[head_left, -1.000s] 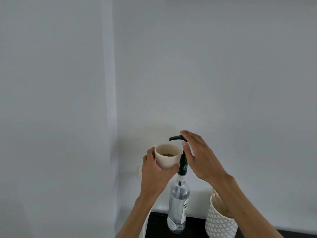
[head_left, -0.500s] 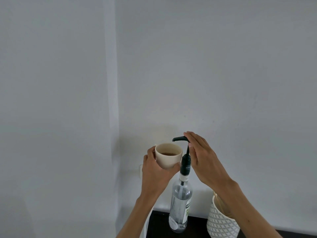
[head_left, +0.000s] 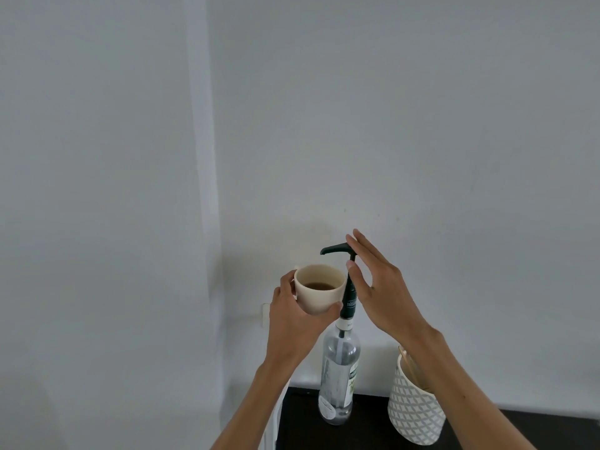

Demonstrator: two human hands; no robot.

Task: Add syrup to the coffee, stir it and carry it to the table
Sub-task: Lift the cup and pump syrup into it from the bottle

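A cream cup [head_left: 319, 298] with a little brown coffee in it is held from below and behind by my left hand [head_left: 293, 323], its rim just under the spout of the pump. The clear syrup bottle [head_left: 339, 371] stands on a dark counter [head_left: 363, 423], topped by a dark green pump [head_left: 339, 250] that is risen high. My right hand [head_left: 378, 287] hovers beside the pump head with fingers straight and apart, fingertips touching its right end, thumb near the stem.
A white pot [head_left: 415, 407] with a grey diamond pattern, holding wooden sticks, stands right of the bottle under my right forearm. A plain white wall fills the background, with a corner ridge on the left.
The pump head has risen from its pressed position. My right hand has lifted and its fingers have spread off the pump top. The cup stays under the spout.
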